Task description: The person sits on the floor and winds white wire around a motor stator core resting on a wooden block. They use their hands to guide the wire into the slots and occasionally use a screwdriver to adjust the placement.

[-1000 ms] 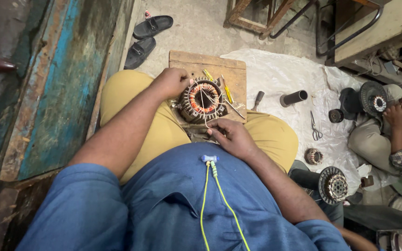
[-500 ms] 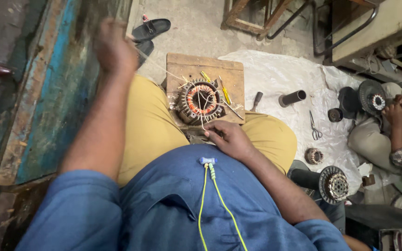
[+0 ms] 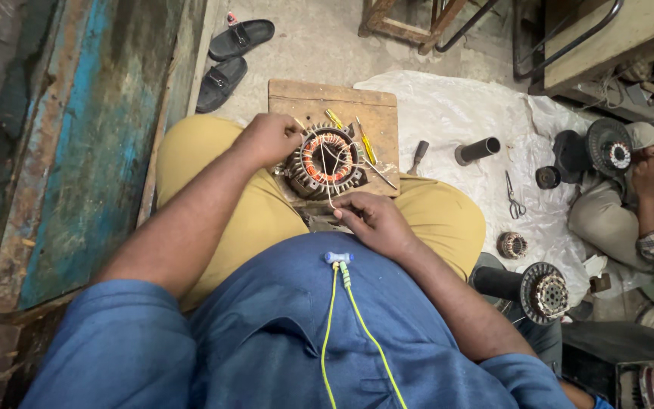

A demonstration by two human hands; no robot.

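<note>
Copper-wound stator sits between both hands on a wooden board: left hand cups its rim, right hand pinches a fine wire. Likely heavy, stiff; windings delicate, so grip the metal rim. Screwdrivers lie beyond.

A round motor stator, grey iron ring with orange-red copper windings and loose wire ends, lies flat on a wooden board across the lap.
</note>
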